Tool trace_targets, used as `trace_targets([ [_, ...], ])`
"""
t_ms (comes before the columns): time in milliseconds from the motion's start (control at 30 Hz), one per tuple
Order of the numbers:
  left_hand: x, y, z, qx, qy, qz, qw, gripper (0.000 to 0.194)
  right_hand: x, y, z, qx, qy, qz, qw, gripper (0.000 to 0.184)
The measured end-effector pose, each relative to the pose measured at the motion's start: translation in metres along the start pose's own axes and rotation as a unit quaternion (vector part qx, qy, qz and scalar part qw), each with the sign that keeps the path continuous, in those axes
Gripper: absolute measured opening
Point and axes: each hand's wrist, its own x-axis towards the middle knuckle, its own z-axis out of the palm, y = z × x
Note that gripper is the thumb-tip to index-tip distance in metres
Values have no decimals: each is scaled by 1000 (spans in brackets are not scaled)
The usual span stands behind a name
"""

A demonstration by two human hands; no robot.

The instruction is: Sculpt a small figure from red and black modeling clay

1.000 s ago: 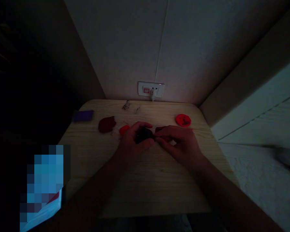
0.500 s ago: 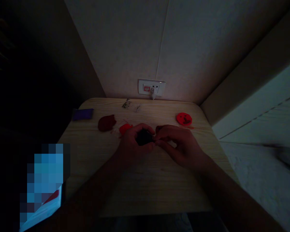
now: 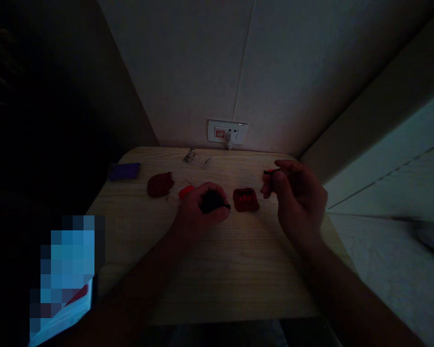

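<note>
A black lump that looks like modelling clay (image 3: pixel 211 201) rests in my left hand (image 3: pixel 198 205), whose fingers curl around it. A short dark bit juts from the lump near the thumb tip. To the right, my right hand (image 3: pixel 298 197) pinches a thin strip of black clay (image 3: pixel 267 172) between thumb and fingers. It is over the spot of the red clay disc (image 3: pixel 272 170), which the hand mostly hides. Between the hands lies a dark red squarish piece (image 3: pixel 246 199) with brighter red bars inside. Part of an orange-red lump (image 3: pixel 186 192) shows behind my left hand.
A dark red rounded piece (image 3: pixel 159 185) and a purple packet (image 3: pixel 124 171) lie on the left of the wooden table (image 3: pixel 217 274). Clear wrapper scraps (image 3: pixel 197 158) sit at the back. A wall socket (image 3: pixel 227 132) holds a plug. At lower left glows a pixelated screen (image 3: pixel 70 260).
My right hand has moved right and up from the black lump to the red disc, carrying a small black strip. The dark red squarish piece is now uncovered. My left hand stays almost in place.
</note>
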Motion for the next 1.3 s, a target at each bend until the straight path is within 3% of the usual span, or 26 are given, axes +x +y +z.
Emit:
trace_targets([
  [200, -1, -1, 3, -88, -14, -11, 996, 23, 0, 3, 0, 13, -56, 46, 997, 21],
  [300, 2, 6, 3, -125, 9, -5, 992, 22, -3, 3, 2, 31, -63, 71, 995, 23],
  [567, 22, 40, -21, -142, 225, 28, 964, 25, -3, -1, 8, 114, -46, 175, 977, 41],
  [733, 56, 41, -35, -27, 322, 46, 945, 27, -5, 2, 10, 135, -74, 201, 968, 46],
  [900, 99, 29, -47, 194, 284, 50, 938, 36, -8, 10, 11, 152, -107, 191, 964, 42],
  [967, 113, 25, -55, 329, 222, 63, 916, 33, -10, 15, 11, 142, -125, 184, 965, 39],
  [1067, 127, 23, -65, 402, 167, 66, 898, 31, -11, 20, 9, 106, -160, 156, 969, 37],
  [1167, 132, 21, -68, 446, 146, 81, 880, 43, -10, 19, 6, 18, -184, 85, 979, 32],
  [1300, 133, 16, -66, 541, 97, 106, 828, 57, -8, 13, 4, -64, -176, 12, 982, 28],
])
